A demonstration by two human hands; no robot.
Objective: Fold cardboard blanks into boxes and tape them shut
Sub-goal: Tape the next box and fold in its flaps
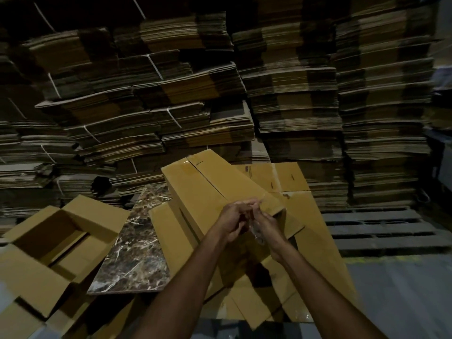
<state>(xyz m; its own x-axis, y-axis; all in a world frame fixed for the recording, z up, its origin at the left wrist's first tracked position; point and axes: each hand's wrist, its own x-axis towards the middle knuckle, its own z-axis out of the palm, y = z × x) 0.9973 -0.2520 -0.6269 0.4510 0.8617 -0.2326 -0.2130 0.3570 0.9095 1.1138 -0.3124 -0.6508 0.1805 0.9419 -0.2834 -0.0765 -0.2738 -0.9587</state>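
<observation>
A dark brown, white-veined marble slab (pixel 137 245) is laid flat left of centre, its edges partly covered. A dark slatted wooden pallet (pixel 381 231) is set on the smooth grey floor (pixel 403 289) at the right, bordered by a faint yellow painted line (pixel 381 259).

Bare floor (pixel 403 289) lies right — cardboard stacks (pixel 293 94) block behind, open box (pixel 95 216) left
</observation>
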